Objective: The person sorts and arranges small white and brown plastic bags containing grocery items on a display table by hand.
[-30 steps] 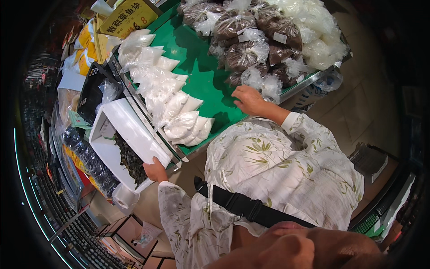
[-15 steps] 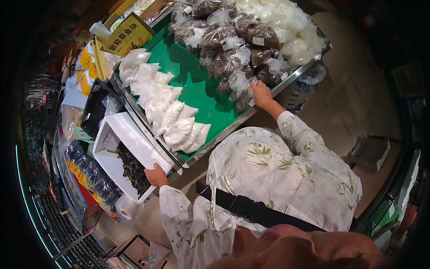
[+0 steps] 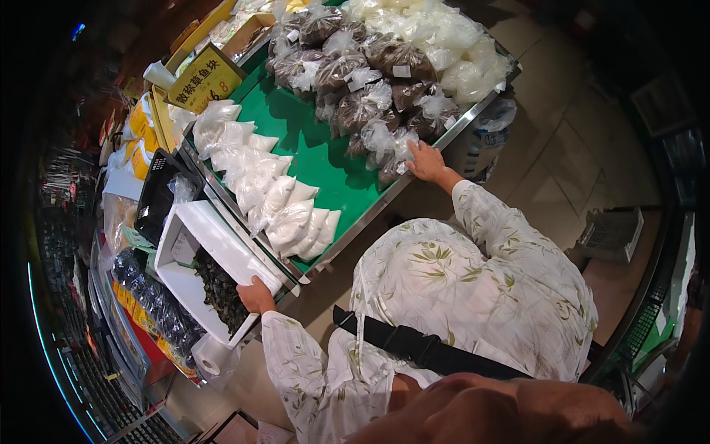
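Observation:
My left hand [image 3: 257, 296] is closed on the near rim of a white foam box [image 3: 234, 248], its thumb lying along the top edge. Dark, leafy-looking pieces [image 3: 222, 294] lie inside that box. At the front edge of the green-lined display table [image 3: 318, 152], my right hand [image 3: 427, 160] rests with spread fingers against a knotted clear bag of dark contents [image 3: 392, 163], the lowest of a heap. More dark bags [image 3: 362, 107] are piled behind it. Several plump bags of white contents [image 3: 292, 222] lie in a slanting row along the table's left side.
Pale clear bags [image 3: 473, 63] heap up at the far right of the table. A yellow sign [image 3: 205, 78] stands at its left corner. Beside the foam box are a black crate [image 3: 159, 194] and a plastic roll [image 3: 213, 354]. A grey basket [image 3: 612, 233] sits at the right.
The view has shifted slightly. My right hand has pulled back a little from over the bag, and its fingers show more spread. The left hand keeps its hold on the foam box.

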A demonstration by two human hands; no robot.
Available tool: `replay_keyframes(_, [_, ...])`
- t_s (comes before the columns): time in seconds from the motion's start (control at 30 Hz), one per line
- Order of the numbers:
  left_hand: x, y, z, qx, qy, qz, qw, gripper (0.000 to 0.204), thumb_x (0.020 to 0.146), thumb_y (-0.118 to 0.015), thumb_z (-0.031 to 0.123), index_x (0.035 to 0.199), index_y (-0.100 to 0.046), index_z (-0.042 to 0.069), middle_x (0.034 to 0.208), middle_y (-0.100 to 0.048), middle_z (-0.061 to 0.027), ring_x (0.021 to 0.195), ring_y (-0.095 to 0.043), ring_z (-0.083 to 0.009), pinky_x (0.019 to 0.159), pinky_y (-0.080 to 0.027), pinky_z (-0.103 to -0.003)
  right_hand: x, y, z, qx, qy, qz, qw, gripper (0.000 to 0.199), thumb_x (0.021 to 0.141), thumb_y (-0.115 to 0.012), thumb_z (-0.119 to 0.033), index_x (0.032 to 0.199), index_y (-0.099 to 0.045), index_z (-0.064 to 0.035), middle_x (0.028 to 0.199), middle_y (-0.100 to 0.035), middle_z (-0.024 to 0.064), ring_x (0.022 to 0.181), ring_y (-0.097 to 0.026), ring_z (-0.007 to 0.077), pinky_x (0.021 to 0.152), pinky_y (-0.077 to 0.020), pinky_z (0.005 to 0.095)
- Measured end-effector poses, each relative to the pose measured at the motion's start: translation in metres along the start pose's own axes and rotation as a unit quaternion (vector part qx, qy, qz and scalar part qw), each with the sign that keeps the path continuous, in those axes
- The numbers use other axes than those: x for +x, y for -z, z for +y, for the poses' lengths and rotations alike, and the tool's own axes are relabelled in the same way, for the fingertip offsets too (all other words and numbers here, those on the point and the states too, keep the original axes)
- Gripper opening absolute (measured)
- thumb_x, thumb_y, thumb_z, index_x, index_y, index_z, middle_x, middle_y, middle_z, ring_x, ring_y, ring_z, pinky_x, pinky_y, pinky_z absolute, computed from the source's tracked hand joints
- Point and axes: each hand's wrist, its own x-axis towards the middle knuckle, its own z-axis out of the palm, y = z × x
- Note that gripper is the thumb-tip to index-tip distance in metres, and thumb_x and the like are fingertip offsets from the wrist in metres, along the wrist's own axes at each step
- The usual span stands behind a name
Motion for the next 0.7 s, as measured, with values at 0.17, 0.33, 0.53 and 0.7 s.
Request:
replay_keyframes(0.17, [-0.003,-0.003,0.005,-0.005,-0.002,0.002,1.0,0.044,0.075,-0.063,0.034,0.103,-0.058,0.0,0.1,-0.065,-0.0208,0.091,-0.063,-0.0401,0.078,-0.049,-0.05,-0.006,0.003,0.014,0.002,0.026,-0.034,0.999,0.069,0.086,-0.056,-0.043,0.142,-0.032,-0.0104,0.127,-0.045,0.025,0.11,-0.05,0.0418,0.088,-0.0401,0.0543])
replay_keyframes(0.33, [-0.004,0.0,-0.002,-0.02,-0.003,0.007,1.0,0.043,0.075,-0.064,0.033,0.101,-0.057,0.0,0.099,-0.065,-0.0206,0.09,-0.063,-0.0405,0.077,-0.049,-0.05,-0.001,0.003,0.01,-0.005,0.027,-0.072,0.997,0.073,0.082,-0.057,-0.048,0.141,-0.032,-0.0112,0.13,-0.041,0.028,0.112,-0.049,0.0441,0.09,-0.0399,0.0545])
replay_keyframes(0.53, [-0.004,-0.006,-0.007,-0.045,-0.012,0.01,0.999,0.042,0.076,-0.063,0.031,0.104,-0.052,0.001,0.1,-0.062,-0.0205,0.092,-0.061,-0.0405,0.079,-0.047,-0.049,0.001,0.002,0.015,0.021,0.033,-0.063,0.997,0.072,0.078,-0.06,-0.047,0.135,-0.037,-0.0095,0.124,-0.044,0.0278,0.11,-0.05,0.0453,0.087,-0.0418,0.0576])
replay_keyframes(0.7, [0.003,-0.032,-0.03,-0.07,-0.096,0.064,0.991,0.042,0.076,-0.064,0.023,0.107,-0.047,0.0,0.098,-0.057,-0.0216,0.091,-0.057,-0.0421,0.078,-0.045,-0.051,-0.002,0.007,0.018,0.038,0.045,-0.064,0.996,0.073,0.077,-0.063,-0.046,0.134,-0.038,-0.0091,0.122,-0.045,0.0282,0.11,-0.05,0.0449,0.089,-0.0431,0.0549])
